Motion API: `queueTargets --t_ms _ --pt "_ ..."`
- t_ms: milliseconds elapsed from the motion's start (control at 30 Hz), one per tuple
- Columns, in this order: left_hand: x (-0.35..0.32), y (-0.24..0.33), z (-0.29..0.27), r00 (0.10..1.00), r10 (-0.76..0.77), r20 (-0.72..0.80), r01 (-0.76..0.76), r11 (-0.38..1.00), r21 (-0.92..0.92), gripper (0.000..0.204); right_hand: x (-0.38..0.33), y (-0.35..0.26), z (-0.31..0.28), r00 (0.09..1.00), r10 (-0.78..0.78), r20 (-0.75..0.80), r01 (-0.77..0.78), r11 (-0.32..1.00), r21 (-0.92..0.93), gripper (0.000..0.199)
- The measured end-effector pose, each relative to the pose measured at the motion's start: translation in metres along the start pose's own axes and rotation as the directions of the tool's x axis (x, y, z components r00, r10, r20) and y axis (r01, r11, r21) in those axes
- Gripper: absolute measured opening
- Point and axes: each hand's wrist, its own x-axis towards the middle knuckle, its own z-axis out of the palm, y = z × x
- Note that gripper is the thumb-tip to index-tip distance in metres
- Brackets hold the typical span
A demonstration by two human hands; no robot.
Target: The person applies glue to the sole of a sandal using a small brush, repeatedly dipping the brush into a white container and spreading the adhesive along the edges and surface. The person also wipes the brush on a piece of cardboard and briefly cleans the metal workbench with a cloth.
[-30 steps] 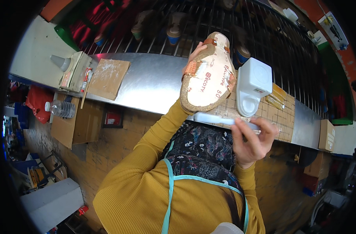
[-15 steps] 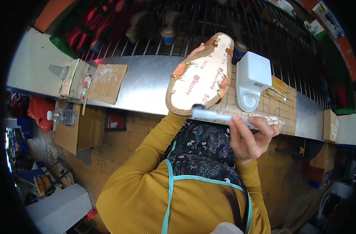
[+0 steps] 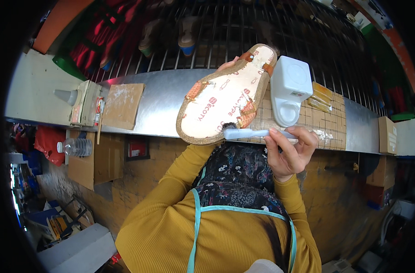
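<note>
My left hand (image 3: 228, 65) reaches behind an unfinished sandal (image 3: 216, 102) and holds it up, pale underside toward me. Most of that hand is hidden by the sandal; some fingers show beside its narrow end. Brown-orange strap ends are folded onto the underside, inside a tan rim. In my right hand (image 3: 291, 152), a pale blue toothbrush-like brush (image 3: 246, 133) is pinched by its handle. Its dark bristles meet the underside near the broad end, by the lower right strap. Just right of the sandal stands a white plastic dispenser (image 3: 293, 79) with a round cup at its foot.
Yellowish strips (image 3: 320, 96) lie on a taped, grid-lined board (image 3: 333, 129) atop the metal bench (image 3: 160, 98). To the left are a cardboard piece (image 3: 122, 105) and a box (image 3: 84, 102). Behind the bench, a barred rack (image 3: 171, 59) carries several shoes.
The sandal has swung so its broad end sits farther left and lower. The bristles have gone from the broad end's edge to inside the underside, near the strap. My right hand has barely moved.
</note>
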Motion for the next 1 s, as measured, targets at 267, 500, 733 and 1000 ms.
queueTargets --t_ms 267,500,733,1000 --pt "0.002 -0.007 -0.021 0.997 0.046 0.066 -0.051 0.996 0.077 0.078 -0.012 0.001 -0.005 1.000 0.007 -0.002 -0.006 0.998 0.063 0.036" --pt "0.000 0.007 -0.007 0.999 0.038 0.005 -0.038 0.997 0.068 0.078 -0.005 -0.011 -0.013 0.995 -0.053 0.079 0.055 0.998 -0.016 0.037" --pt "-0.019 0.034 -0.020 0.879 0.474 -0.049 -0.325 0.671 0.666 0.088 -0.026 0.070 -0.058 0.861 0.498 0.105 -0.419 0.811 -0.407 0.010" --pt "-0.055 0.037 -0.062 0.994 -0.059 0.090 0.091 0.910 -0.405 0.097 -0.048 0.112 -0.050 0.938 0.285 0.196 -0.115 0.791 -0.601 0.006"
